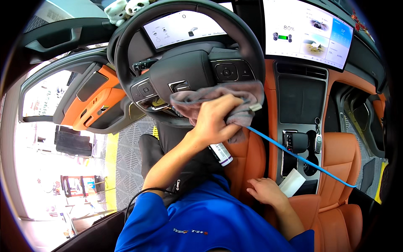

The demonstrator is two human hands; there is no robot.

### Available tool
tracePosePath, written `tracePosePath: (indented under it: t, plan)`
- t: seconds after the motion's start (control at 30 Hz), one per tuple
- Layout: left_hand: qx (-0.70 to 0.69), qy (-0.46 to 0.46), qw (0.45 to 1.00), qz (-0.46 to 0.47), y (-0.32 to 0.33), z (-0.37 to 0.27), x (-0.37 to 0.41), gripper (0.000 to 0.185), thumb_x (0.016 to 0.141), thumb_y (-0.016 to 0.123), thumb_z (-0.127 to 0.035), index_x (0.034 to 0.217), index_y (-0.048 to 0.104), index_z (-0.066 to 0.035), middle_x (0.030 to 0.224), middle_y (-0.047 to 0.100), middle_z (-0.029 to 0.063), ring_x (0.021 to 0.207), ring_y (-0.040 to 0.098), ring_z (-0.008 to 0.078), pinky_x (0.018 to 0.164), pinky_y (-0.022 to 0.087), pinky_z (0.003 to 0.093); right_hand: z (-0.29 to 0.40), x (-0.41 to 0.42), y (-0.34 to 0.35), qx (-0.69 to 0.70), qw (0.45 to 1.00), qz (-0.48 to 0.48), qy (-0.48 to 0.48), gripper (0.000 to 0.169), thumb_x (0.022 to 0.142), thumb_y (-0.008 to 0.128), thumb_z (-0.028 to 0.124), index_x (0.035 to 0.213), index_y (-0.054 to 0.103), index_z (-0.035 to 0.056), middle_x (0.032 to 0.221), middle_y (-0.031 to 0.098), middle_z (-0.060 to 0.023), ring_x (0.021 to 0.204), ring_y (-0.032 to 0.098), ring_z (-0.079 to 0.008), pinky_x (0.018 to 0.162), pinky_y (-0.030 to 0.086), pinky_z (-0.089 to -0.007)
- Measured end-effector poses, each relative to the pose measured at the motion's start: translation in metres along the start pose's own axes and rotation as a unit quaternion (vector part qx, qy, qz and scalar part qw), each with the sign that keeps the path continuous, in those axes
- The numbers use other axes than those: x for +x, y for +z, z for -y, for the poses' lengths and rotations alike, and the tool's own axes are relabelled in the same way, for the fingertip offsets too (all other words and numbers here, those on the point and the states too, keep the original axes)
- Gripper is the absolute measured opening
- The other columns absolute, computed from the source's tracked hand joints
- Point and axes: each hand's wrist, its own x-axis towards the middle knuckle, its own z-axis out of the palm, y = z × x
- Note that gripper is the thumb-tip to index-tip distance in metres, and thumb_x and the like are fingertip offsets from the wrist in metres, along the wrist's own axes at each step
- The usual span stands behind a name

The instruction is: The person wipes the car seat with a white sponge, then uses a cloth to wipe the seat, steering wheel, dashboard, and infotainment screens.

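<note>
My left hand (pixel 217 118) grips a bunched grey-brown cloth (pixel 220 94), which lies over the lower right part of the black steering wheel (pixel 256 47). Beneath that hand, a white spray can or bottle (pixel 223 156) with a purple band stands out against my dark trousers; its upper end is hidden. A thin blue hose or rod (pixel 277 145) runs from beside the cloth across the centre console. Low on the right, my right hand (pixel 266 190) rests with fingers spread at the edge of the orange driver's seat (pixel 248 154), holding nothing visible.
The console carries a black gear selector (pixel 296 142), a key fob (pixel 318 140) and a folded white paper or cloth (pixel 292 182). A lit centre screen (pixel 308 31) rises above. The driver's door (pixel 91 94) is open at left. Two plush toys (pixel 126 11) sit on the dashboard.
</note>
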Motion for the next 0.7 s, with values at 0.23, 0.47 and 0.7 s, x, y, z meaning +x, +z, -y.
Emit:
tracePosePath:
  t: [0.23,0.47,0.7]
  plan:
    - [-0.14,-0.347,0.916,-0.144,-0.057,-0.024,-0.097,0.044,0.101,0.059,-0.032,0.131,0.062,0.0,0.124,0.069,0.0156,0.117,0.066,0.0269,0.105,0.051,0.0395,0.002,-0.003,-0.003,-0.001,1.0,0.004,0.002,0.034,0.099,0.063,0.033,0.119,0.068,0.0056,0.106,0.075,-0.0183,0.103,0.07,-0.0377,0.093,0.053,-0.049]
    - [0.03,-0.128,0.963,-0.235,-0.031,-0.001,-0.1,0.049,0.109,0.049,-0.033,0.143,0.052,0.002,0.136,0.06,0.0167,0.127,0.06,0.0304,0.113,0.043,0.0422,0.001,0.001,-0.002,-0.008,1.0,0.025,0.01,0.033,0.1,0.063,0.034,0.116,0.068,0.0064,0.106,0.075,-0.0165,0.104,0.07,-0.037,0.092,0.053,-0.049]
    - [0.233,-0.01,0.966,-0.112,0.029,-0.015,-0.049,0.047,0.075,0.066,0.01,0.122,0.058,0.007,0.135,0.06,0.0313,0.122,0.06,0.0498,0.109,0.045,0.0494,-0.002,-0.003,0.004,-0.019,1.0,0.022,0.005,0.033,0.1,0.062,0.035,0.116,0.068,0.0063,0.107,0.075,-0.0157,0.106,0.07,-0.036,0.094,0.052,-0.049]
